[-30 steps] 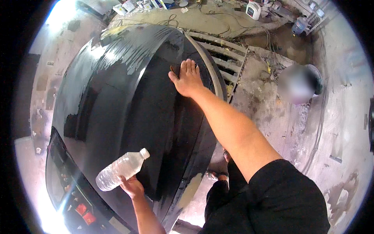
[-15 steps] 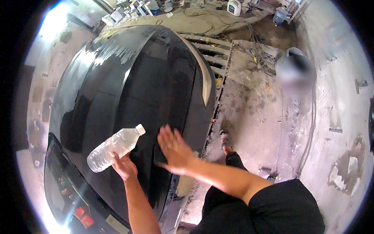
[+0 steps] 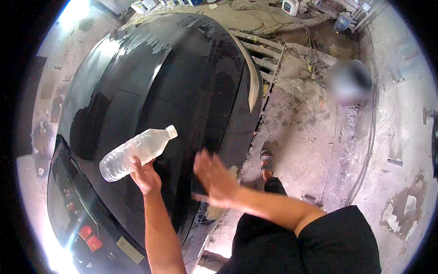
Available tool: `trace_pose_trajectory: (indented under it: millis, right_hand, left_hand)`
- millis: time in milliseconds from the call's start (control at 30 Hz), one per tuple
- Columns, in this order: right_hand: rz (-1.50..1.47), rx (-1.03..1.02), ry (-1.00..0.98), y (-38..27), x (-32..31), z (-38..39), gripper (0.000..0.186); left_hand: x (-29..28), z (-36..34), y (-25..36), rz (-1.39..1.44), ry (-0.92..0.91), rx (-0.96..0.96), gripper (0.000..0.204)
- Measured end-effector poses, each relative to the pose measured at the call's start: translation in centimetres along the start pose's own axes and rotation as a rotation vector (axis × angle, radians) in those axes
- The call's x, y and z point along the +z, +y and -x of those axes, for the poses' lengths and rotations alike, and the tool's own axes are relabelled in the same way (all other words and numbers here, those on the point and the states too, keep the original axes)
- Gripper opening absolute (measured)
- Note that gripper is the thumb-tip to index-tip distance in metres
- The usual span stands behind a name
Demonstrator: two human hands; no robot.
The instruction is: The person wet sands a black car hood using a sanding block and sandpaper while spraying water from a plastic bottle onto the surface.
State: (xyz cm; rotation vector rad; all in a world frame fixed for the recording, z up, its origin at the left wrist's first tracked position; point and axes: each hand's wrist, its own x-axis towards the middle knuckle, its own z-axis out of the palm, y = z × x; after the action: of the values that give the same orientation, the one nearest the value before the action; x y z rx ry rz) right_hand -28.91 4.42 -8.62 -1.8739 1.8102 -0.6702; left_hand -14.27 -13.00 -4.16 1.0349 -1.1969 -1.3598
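Observation:
My left hand (image 3: 146,176) grips a clear plastic bottle (image 3: 137,153) with ribbed sides, held at a slant above the black car hood (image 3: 123,109). Its capped-looking neck points up and right; how full it is, I cannot tell. To the right of the bottle my right hand (image 3: 216,180) hovers over or against the hood's near side, its fingers stretched out and blurred by motion, with nothing visible in it. Whether the palm touches the hood is unclear. Wet streaks cover the hood's far left part.
The windshield (image 3: 82,214) lies at lower left, with a red item behind it. A round pale container (image 3: 349,82), blurred, stands by the right wall. Cables, a white jug (image 3: 290,7) and a blue-tinted water bottle (image 3: 343,21) are at the back. Slats (image 3: 260,50) edge the hood's far right.
The view has shifted, and the car's far edge sits higher in it. My left hand has raised the bottle slightly. My right hand keeps moving, with its fingers still extended.

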Motion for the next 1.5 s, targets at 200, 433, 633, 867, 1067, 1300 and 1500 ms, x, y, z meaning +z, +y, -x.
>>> trace_pose_trajectory:
  millis: [200, 433, 633, 867, 1067, 1300, 1500]
  right_hand:
    - [0.238, 0.232, 0.212, 8.6, -4.5, -6.0, 0.088]
    - [0.230, 0.112, 0.110, 2.7, -0.5, -3.9, 0.089]
    - [0.072, -0.438, -0.072, -10.1, 7.9, 7.5, 0.072]
    - [0.064, -0.458, -0.110, 4.2, 0.5, 0.4, 0.090]
    - [0.166, -0.652, -0.209, 0.1, 5.0, 1.0, 0.078]
    - [0.064, -1.012, -0.400, -4.9, 10.7, 0.7, 0.070]
    - [0.242, -1.049, -0.591, 11.7, 1.6, -10.5, 0.080]
  left_hand:
    - [0.1, -0.7, -0.1, -0.016, 0.038, -0.032, 0.063]
    - [0.5, -0.9, 0.2, -0.047, 0.033, -0.031, 0.060]
    - [0.4, -0.6, 0.9, -0.019, -0.027, -0.069, 0.059]
    - [-8.3, 5.7, 5.7, -0.052, -0.043, 0.094, 0.056]
    - [-17.1, 13.0, 6.9, -0.031, 0.277, 0.194, 0.062]
    - [-15.5, 16.1, 5.5, -0.053, 0.561, 0.332, 0.063]
    - [-13.0, 20.0, 2.9, -0.159, 0.786, 0.330, 0.068]
